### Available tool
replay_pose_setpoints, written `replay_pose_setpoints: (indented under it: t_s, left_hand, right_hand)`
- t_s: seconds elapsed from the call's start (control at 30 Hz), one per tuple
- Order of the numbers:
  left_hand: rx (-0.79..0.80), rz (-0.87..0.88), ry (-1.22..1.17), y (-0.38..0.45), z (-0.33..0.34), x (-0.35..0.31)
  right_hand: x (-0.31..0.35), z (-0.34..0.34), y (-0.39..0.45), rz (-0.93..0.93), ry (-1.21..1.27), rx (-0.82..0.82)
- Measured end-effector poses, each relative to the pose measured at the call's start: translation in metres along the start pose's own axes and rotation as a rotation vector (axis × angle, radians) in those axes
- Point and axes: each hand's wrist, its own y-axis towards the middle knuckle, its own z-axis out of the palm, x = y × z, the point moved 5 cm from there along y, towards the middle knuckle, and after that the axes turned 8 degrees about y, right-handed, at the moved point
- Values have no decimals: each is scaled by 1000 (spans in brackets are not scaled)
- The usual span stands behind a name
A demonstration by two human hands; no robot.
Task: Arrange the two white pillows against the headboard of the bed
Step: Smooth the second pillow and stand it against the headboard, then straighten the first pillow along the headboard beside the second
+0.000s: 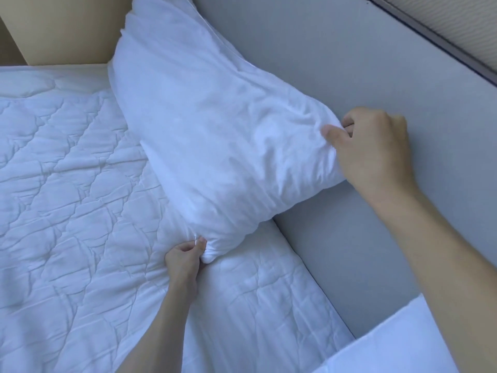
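White pillow [215, 125], leaning long-side against the grey headboard [336, 63], lower edge resting on the quilted white bed cover [67, 197]. Far end up in the corner, beside the beige wall panel [67, 28]; near end puffed out and creased. Pinched at two corners: left hand [184, 261] closed on the lower near corner, thumb and fingers pressed together on a small bunch of fabric, just above the cover; right hand [376, 146] closed on the upper near corner, thumb on the front face, fingers curled behind the fabric, knuckles close to the headboard, touching or not cannot be told. Both forearms bare, reaching in from the bottom of the view.

Bottom right, a flat piece of white fabric [390, 343], partly hidden under the right forearm; perhaps a second pillow, but not enough visible to say. Lies against the foot of the headboard, well apart from the held pillow, with a free strip of cover between. Top right, above the headboard, a dark trim line [435, 39] and a pale textured wall [462, 14]. Cover wrinkled along the stitched lines, nothing else lying on it.
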Motion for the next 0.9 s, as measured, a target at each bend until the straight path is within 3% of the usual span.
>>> replay_pose_setpoints:
  t_s: [0.1,0.2,0.27,0.47,0.53,0.6,0.73,0.8,0.9]
  left_hand:
    - [-36,39,43,-7,1,-3]
    - [-64,111,99,-28,5,1]
    - [-50,165,99,-42,7,7]
    - [-13,51,197,-60,-1,12]
    - [-5,64,343,-81,-4,14]
    - [139,120,475,-115,0,26]
    - [629,237,820,-184,12,92]
    - [702,217,972,-203,7,127]
    - [733,104,903,-219,5,149]
  right_hand:
    - [-7,-11,-6,16,-134,77]
    - [-3,-29,0,-45,-104,-100]
    - [1,-31,1,-71,-88,-126]
    - [-8,-27,-15,-26,-52,-24]
    - [-15,-37,-21,-3,57,44]
    - [-31,-61,-43,29,137,109]
    - [-97,-106,-147,241,78,349]
    - [-129,-118,-205,436,71,467]
    - [-152,-115,-251,540,72,487]
